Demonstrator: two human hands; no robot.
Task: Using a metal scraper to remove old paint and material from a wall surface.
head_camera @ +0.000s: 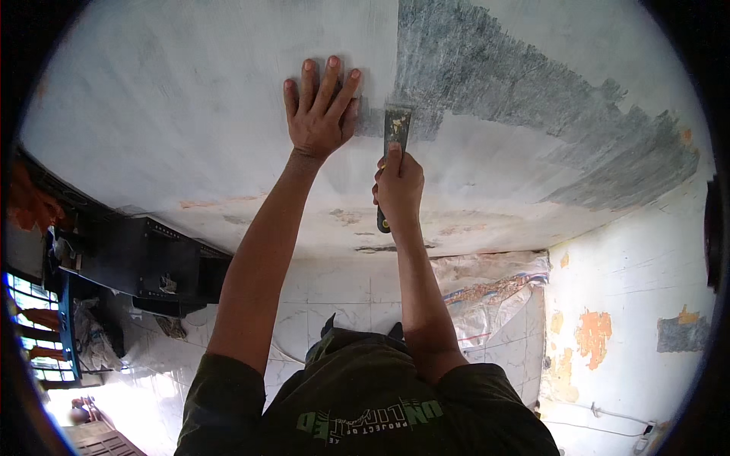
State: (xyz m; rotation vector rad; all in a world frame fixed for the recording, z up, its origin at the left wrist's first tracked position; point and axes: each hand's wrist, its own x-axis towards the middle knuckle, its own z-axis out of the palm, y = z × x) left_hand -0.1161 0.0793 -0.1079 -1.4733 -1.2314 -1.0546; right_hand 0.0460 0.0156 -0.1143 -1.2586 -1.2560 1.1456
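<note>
Before me rises a pale painted wall (pixel 194 125) with a rough grey area (pixel 479 68) where the pale coat is gone. My left hand (pixel 319 122) lies flat against the pale surface, left of the grey area, fingers spread. My right hand (pixel 404 179) grips the dark handle of a scraper (pixel 397 122), thumb lying along it. The scraper points up the wall, with its front edge at a small grey strip. Light crumbs stick to the tool. The right palm and part of the handle are hidden by the fingers.
Below the wall lies a marbled tile floor (pixel 342 293). A white plastic sack (pixel 496 310) with debris on it is spread at the right. Black furniture (pixel 171 268) stands left. The right side wall (pixel 627 285) has peeling patches and a cable (pixel 613 413). A barred window (pixel 43 328) is far left.
</note>
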